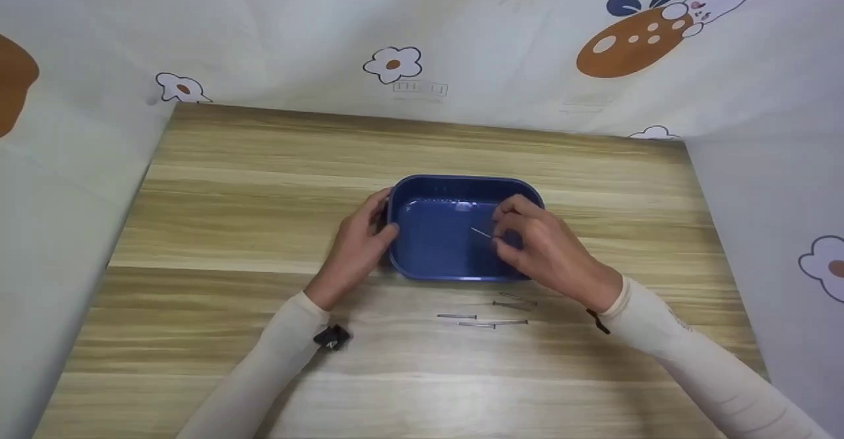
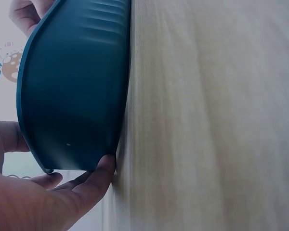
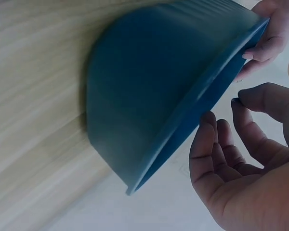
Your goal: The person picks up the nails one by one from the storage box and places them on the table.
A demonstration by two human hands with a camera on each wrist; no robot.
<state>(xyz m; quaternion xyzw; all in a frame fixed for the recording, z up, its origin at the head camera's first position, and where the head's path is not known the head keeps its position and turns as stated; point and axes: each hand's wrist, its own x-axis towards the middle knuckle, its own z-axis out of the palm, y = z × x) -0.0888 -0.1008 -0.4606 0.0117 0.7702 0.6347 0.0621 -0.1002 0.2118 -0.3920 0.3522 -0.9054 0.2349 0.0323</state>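
A blue plastic bin point(image 1: 432, 244) with rounded corners stands upright on the table. At its left end my left hand point(image 1: 355, 249) grips it, thumb at the rim and fingers against the outer wall; the left wrist view shows those fingers point(image 2: 98, 180) low on the side. My right hand point(image 1: 557, 251) is over the bin's right part and pinches a thin metal nail point(image 1: 481, 232) between thumb and forefinger. In the right wrist view the pinch is beside the rim, and the nail is mostly hidden. Several nails point(image 1: 457, 316) lie on the table in front of the bin.
The wood-grain table point(image 1: 250, 228) extends around the bin on all sides. Behind it hangs a pale patterned curtain point(image 1: 297, 37), which also closes off the left and right sides. A small black item point(image 1: 331, 338) is at the left sleeve's cuff.
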